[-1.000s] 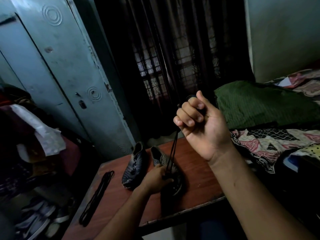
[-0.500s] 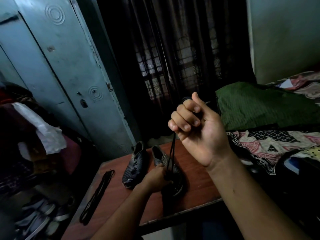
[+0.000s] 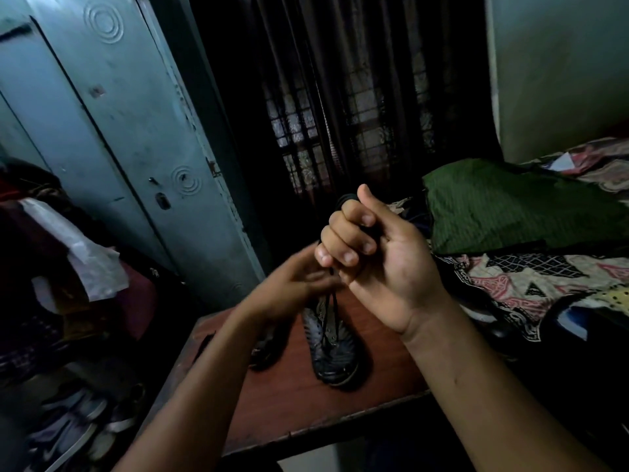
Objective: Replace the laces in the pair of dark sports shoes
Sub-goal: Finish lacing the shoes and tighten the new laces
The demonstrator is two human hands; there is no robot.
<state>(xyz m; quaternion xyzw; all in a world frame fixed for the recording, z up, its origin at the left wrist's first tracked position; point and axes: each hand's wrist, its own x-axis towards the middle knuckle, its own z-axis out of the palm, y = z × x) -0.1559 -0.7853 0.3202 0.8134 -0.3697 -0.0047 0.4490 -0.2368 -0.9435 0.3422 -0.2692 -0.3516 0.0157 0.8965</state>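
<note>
Both hands raised over table [image 3: 306, 413]: my right hand [image 3: 377, 264] fisted round black lace [image 3: 332, 315] rising from shoe [image 3: 332, 349]; left hand [image 3: 292, 284] blurred, grip unclear.

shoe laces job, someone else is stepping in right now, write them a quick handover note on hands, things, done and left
Right hand: raised, fingers curled round the black lace, which runs taut down to the right shoe on the wooden table.
Left hand: up at the lace just below the right hand, blurred; grip unclear.
Left shoe: on the table beside the other, mostly hidden by the left arm.
Done: one lace is in the right shoe's lower eyelets.
Left: finish that shoe, then the other.
</note>
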